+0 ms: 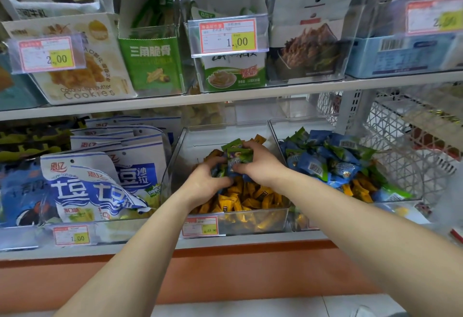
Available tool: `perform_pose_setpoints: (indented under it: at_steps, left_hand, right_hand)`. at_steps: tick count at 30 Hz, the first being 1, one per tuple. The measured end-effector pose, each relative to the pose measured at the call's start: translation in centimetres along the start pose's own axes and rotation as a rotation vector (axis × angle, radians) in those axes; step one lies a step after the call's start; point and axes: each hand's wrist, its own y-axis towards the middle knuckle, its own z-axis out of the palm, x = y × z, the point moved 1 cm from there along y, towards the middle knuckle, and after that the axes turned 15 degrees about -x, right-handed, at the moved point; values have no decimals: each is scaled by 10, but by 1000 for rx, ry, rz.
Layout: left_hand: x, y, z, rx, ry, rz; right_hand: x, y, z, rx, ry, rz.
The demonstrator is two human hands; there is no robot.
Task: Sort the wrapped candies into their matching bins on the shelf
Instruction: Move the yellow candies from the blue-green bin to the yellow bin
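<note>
While both hands were down in the middle clear bin [173,166], I judged the step in hand to be lifting out the blue-and-green candies [236,156] that did not belong with the yellow candies [250,199] heaped there. My left hand [205,178] was curled in under the bunch from the near left, and my right hand [258,163] was curled over it from the right. Between them they grasped one clump of those wrappers just above the yellow heap, toward the back of the bin. To do this well, I reckoned the squeeze had to come evenly from both sides, because such glossy wrappers looked likely to slide out from underneath. The fingers hid the underside of the clump, so I could not tell whether a yellow piece had been caught up in it; a small shake over the heap seemed wise before carrying. The lift needed to go straight up, clear of the bin's wall, then right to the right-hand bin [275,141], where matching blue-and-green pieces [325,161] were piled high. Lowering the load onto that pile before letting go seemed better than dropping it. Some stray yellow pieces [360,187] lay low at that bin's front and would want the return trip.
</note>
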Motion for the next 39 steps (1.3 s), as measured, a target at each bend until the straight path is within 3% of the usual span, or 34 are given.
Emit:
perform_pose_setpoints:
  at_steps: [5, 9, 12, 16, 20, 25, 32, 34, 37, 39]
  left_hand:
    - [-15, -10, -7, -180, 104, 113]
    - [-51, -14, -10, -322, 135, 280]
    - [-90, -13, 9, -194, 247, 436]
    - [-141, -7, 68, -5, 272, 613]
    - [-160, 16, 136, -4, 250, 589]
    - [-144, 47, 202, 48, 429, 449]
    - [-133, 87, 211, 187, 755, 398]
    - [-140, 89, 200, 186, 797, 408]
    - [-145, 76, 168, 112, 680, 417]
    - [-138, 59, 137, 50, 660, 479]
  right_hand:
    - [12, -1, -23, -183, 58, -80]
    - [13, -4, -66, -210, 56, -124]
    - [2, -10, -104, -266, -41, -175]
    - [-28, -10, -166, -481, -175, -162]
    - [-63, -5, -208, -707, -210, -124]
    - [-92, 30, -213, -434, -458, -25]
    - [-101, 63, -198, -67, -691, 60]
    - [-95, 65, -199, -61, -705, 77]
    - [-85, 61, -206, -255, -680, -29]
    - [-76, 50, -207, -292, -771, -91]
